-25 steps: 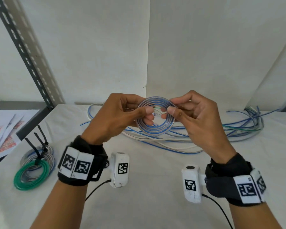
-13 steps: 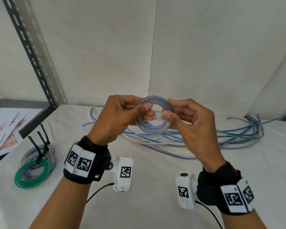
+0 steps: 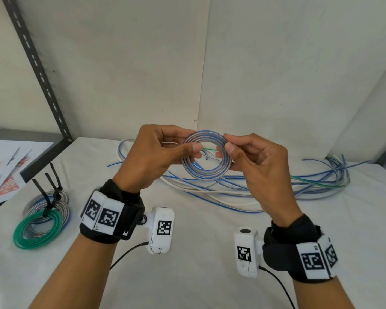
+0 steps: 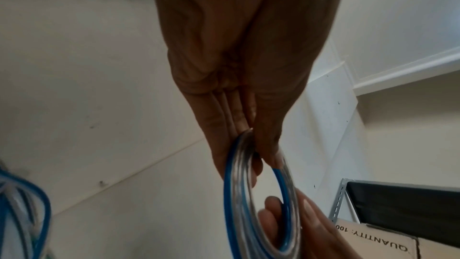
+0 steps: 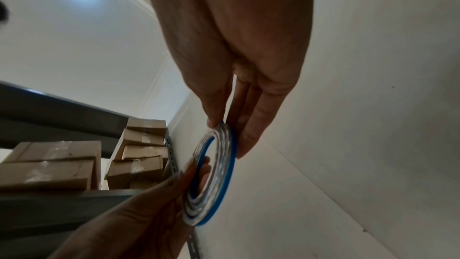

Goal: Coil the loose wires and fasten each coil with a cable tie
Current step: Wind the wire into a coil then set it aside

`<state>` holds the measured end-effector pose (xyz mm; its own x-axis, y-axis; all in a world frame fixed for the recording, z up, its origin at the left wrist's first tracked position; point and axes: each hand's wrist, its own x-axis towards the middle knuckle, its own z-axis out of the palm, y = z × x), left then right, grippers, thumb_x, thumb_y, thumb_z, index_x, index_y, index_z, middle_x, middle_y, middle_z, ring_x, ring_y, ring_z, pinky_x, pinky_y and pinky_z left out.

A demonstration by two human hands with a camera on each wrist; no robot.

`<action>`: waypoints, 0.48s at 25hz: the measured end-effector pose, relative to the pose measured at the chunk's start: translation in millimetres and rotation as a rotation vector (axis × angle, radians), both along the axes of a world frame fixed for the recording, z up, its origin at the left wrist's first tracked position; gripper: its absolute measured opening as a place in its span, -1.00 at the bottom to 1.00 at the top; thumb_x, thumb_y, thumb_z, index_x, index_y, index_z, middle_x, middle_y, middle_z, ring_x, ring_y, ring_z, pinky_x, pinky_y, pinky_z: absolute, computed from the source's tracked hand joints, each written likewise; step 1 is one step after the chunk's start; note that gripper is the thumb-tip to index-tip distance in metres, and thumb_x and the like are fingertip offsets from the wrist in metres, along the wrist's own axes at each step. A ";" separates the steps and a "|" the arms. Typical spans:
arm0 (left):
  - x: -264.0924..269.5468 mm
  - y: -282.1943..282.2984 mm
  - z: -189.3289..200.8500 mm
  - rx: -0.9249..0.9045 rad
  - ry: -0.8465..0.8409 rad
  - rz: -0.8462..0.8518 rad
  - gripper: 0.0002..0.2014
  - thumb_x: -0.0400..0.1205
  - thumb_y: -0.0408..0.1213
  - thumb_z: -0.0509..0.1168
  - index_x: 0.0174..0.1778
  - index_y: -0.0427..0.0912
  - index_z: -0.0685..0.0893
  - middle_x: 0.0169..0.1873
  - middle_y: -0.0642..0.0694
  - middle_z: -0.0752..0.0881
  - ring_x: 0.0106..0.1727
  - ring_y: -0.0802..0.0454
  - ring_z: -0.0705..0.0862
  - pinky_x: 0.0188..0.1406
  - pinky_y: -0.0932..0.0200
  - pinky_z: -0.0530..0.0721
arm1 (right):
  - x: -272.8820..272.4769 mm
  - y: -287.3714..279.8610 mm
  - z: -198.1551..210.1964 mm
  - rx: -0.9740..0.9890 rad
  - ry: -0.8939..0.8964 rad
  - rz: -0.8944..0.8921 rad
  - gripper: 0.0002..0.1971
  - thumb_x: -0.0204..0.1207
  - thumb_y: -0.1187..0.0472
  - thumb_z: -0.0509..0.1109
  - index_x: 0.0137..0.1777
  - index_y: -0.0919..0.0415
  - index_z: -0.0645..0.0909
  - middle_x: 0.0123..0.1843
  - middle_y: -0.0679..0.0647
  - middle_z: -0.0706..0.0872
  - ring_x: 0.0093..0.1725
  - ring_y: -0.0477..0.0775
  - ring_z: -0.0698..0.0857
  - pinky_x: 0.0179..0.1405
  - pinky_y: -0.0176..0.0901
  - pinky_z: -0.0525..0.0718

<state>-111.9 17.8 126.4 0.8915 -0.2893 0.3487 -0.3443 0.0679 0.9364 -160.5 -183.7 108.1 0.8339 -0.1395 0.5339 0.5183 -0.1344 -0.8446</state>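
Coil (image 3: 206,160): we see a flat ring of clear and blue wire, held upright in the air above the middle of the table, its open face turned toward us.
Left hand (image 3: 153,156): we note thumb and curled fingers pinching the coil's left side; the left wrist view shows the wire turns pressed between thumb and fingers.
Right hand (image 3: 257,161): we note thumb and fingers pinching the coil's right side; grip narrow, closed on the wire.
Open room: we see bare cloth in the near middle, between and below the two wrists; the coil hangs well clear of the surface.
Loose wires (image 3: 243,190): blue, white and a green strand sprawl across the far side of the table, beneath and beyond the coil, bunching toward the far right.
Finished coils (image 3: 42,216): a green coil and grey-blue coils are stacked at near left, black cable ties (image 3: 46,190) sticking up from them.
Table (image 3: 198,275): covered in white cloth; its left edge runs close beside the stacked coils.
Papers (image 3: 2,170): printed sheets lie off the table's far left.
Room: we see plain pale walls and a slotted metal upright (image 3: 40,72) at far left; the right wrist view shows cardboard boxes (image 5: 62,162) on shelving.
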 end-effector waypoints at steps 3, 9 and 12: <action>-1.6 -2.0 0.6 -0.014 0.018 -0.015 -0.79 0.50 -0.43 0.53 0.04 -0.35 0.82 -0.24 -0.33 0.85 -0.30 -0.04 0.81 -0.21 0.18 0.78 | 0.5 0.9 -1.1 0.008 -0.039 -0.066 -0.89 0.63 0.34 0.48 0.06 0.16 0.78 -0.06 0.11 0.89 -0.01 0.12 0.88 -0.06 0.11 0.86; -4.2 -1.4 1.4 -0.044 0.041 -0.021 -0.78 0.48 -0.47 0.53 0.03 -0.40 0.79 -0.27 -0.34 0.81 -0.31 -0.07 0.80 -0.21 0.16 0.79 | 1.0 -1.1 -0.5 -0.058 0.012 -0.062 -0.81 0.44 0.26 0.66 -0.05 0.14 0.70 -0.08 0.10 0.88 -0.05 0.07 0.88 -0.03 0.02 0.85; -6.2 -4.2 0.6 -0.024 0.049 -0.042 -0.81 0.51 -0.53 0.51 0.04 -0.43 0.78 -0.29 -0.29 0.81 -0.32 -0.03 0.82 -0.28 0.24 0.75 | 0.7 -8.2 2.3 -0.037 0.029 -0.023 -0.77 0.39 0.36 0.67 -0.09 0.15 0.67 -0.12 0.23 0.86 -0.14 0.20 0.89 -0.14 0.03 0.83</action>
